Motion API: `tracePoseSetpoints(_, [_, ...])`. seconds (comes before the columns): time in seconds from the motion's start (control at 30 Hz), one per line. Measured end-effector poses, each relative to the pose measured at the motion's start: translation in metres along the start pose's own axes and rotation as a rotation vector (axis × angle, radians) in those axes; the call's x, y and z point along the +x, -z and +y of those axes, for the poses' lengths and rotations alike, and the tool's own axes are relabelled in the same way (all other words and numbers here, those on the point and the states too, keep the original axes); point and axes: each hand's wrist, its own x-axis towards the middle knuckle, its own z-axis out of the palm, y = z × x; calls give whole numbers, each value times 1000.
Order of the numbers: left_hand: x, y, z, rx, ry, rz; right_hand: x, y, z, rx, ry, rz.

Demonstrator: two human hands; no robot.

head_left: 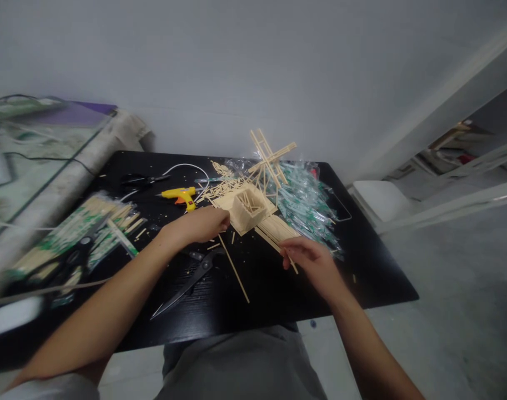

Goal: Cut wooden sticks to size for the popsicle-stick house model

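A small wooden model (248, 206) built of thin sticks, with a box-like base and a windmill-like cross (270, 155) above it, stands on the black table (361, 261). My left hand (201, 223) rests closed against the model's left side. My right hand (309, 256) is closed on a thin wooden stick (294, 268) at the model's front right. A long loose stick (234, 269) lies between my hands.
Black scissors (189, 284) lie near the front. A yellow glue gun (181, 195) with a white cord sits behind my left hand. Packs of sticks in green wrappers (74, 230) lie left; empty clear-green wrappers (305, 203) pile up right. A rolled mat (70, 178) borders the left edge.
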Motion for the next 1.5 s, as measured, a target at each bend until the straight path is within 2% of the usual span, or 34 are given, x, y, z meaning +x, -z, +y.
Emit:
tracePoseSetpoints(0.17, [-2, 0, -2, 53, 3, -74, -3, -1, 6, 70, 3, -23])
tracePoseSetpoints(0.37, [-14, 8, 1, 88, 54, -99, -7, 3, 8, 123, 20, -21])
tracePoseSetpoints(0.5, [-47, 5, 4, 78, 88, -106, -7, 9, -2, 101, 128, 54])
tracePoseSetpoints(0.63, [-90, -13, 6, 162, 180, -169, 3, 8, -22, 46, 328, 122])
tracePoseSetpoints(0.73, [-112, -27, 9, 225, 304, -220, 15, 2, -41, 14, 382, 68])
tracePoseSetpoints(0.83, [-121, -34, 10, 242, 366, -271, 29, -9, -59, -1, 402, 5])
tracePoseSetpoints(1.03, [-121, -38, 2, 306, 246, -156, 58, -31, -79, 76, 472, -91])
tracePoseSetpoints(1.23, [-120, -31, 6, 316, 203, -111, 70, -46, -94, 59, 513, -96])
tracePoseSetpoints(1.37, [-122, -26, 9, 310, 195, -62, 73, -50, -102, 72, 571, -35])
tracePoseSetpoints(1.5, [-127, -20, 2, 199, 201, 66, 75, -48, -111, 50, 614, 60])
